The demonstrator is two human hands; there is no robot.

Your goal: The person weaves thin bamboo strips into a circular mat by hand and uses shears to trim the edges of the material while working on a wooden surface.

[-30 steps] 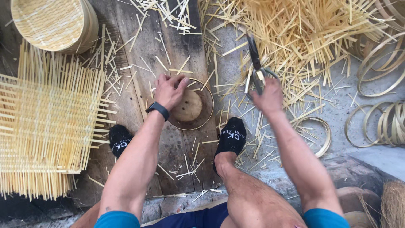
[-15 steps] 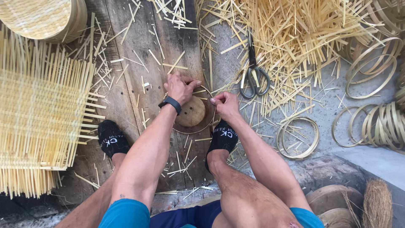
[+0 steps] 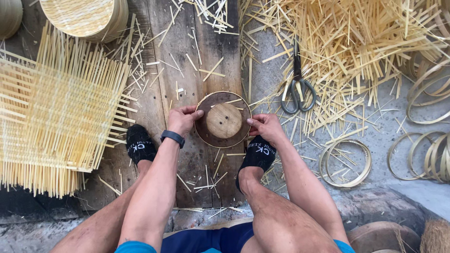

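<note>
We see a large woven bamboo mat (image 3: 56, 112) lying at the left, and a loose heap of bamboo strips (image 3: 356, 42) spread at the upper right. Between them run the wooden planks (image 3: 183, 56), on which a round wooden mould (image 3: 224, 120) sits between our two black-socked feet. Our left hand (image 3: 183, 120) has its fingers curled onto the mould's left rim, and our right hand (image 3: 265, 126) pinches its right rim. Scissors (image 3: 297, 84) lie just beside the strip heap, well apart from either hand. A bamboo hoop (image 3: 345, 162) rests right of our right foot.
</note>
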